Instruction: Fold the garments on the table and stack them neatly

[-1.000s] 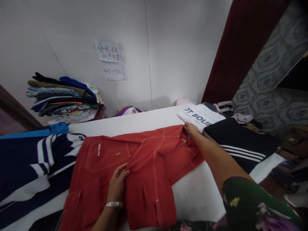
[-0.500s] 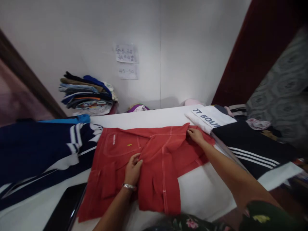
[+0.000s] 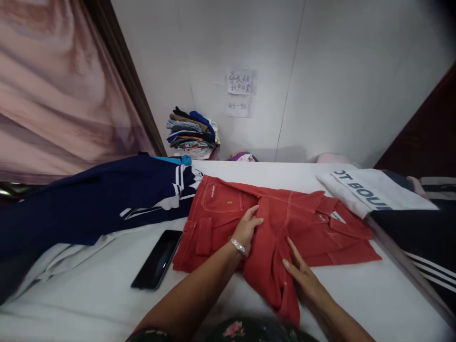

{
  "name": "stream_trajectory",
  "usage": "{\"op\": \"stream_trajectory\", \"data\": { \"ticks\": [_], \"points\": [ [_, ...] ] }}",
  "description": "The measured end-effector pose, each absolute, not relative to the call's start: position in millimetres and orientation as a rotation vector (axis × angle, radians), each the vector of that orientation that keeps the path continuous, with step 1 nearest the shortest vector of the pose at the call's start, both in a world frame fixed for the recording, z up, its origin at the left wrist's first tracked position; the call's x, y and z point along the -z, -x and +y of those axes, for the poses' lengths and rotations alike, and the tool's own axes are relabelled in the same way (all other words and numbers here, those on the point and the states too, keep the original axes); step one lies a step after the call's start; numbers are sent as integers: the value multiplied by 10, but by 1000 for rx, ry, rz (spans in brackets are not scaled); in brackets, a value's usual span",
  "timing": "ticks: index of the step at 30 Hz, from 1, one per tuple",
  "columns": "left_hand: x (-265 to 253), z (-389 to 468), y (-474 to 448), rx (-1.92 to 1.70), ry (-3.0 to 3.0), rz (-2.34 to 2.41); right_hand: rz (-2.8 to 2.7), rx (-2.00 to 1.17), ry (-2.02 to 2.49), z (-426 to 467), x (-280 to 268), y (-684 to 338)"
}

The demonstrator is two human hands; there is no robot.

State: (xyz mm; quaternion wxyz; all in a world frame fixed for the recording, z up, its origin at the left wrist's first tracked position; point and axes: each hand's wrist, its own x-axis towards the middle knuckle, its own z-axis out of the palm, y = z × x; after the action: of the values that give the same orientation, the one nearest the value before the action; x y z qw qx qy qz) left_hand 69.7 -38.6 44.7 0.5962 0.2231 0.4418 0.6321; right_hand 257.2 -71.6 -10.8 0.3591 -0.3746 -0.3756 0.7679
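A red collared jacket with white stitching lies partly folded across the white surface. Its patch pocket with a small yellow mark faces up at the left, and the collar points right. My left hand, with a bracelet at the wrist, holds a fold edge near the middle, thumb on top of the cloth. Lower right, my right hand touches the bunched sleeve, its fingers stretched out and the thumb apart from them. The sleeve's end hangs down toward my body.
A black phone lies left of the jacket. Dark blue garments are spread at the left. A white lettered garment and a black striped one lie right. Folded clothes are stacked by the wall.
My right hand has left the jacket's upper right part and come down to the sleeve near me. The collar now shows. My left hand stays at the fold; the view has shifted left.
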Motion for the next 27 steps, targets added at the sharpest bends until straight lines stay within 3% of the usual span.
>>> {"op": "stream_trajectory", "data": {
  "ticks": [4, 7, 12, 16, 27],
  "points": [
    [-583, -344, -909, -1470, -636, 923, -907, -1963, 884, -656, -68, -2634],
    [-565, -256, -818, -1325, -919, 1047, -1037, -1654, 984, -485, -394, -2923],
    [-506, 80, -33, -1058, -1723, 1844, -938, -1219, 1132, -223, -911, -3371],
    [-547, 394, 692, -706, -2049, 2284, -891, -1149, 1135, -119, -1002, -3469],
    [-534, 1132, 1352, -50, -2311, 2298, -820, -1153, 1139, 104, -1087, -3478]
  ]
}}
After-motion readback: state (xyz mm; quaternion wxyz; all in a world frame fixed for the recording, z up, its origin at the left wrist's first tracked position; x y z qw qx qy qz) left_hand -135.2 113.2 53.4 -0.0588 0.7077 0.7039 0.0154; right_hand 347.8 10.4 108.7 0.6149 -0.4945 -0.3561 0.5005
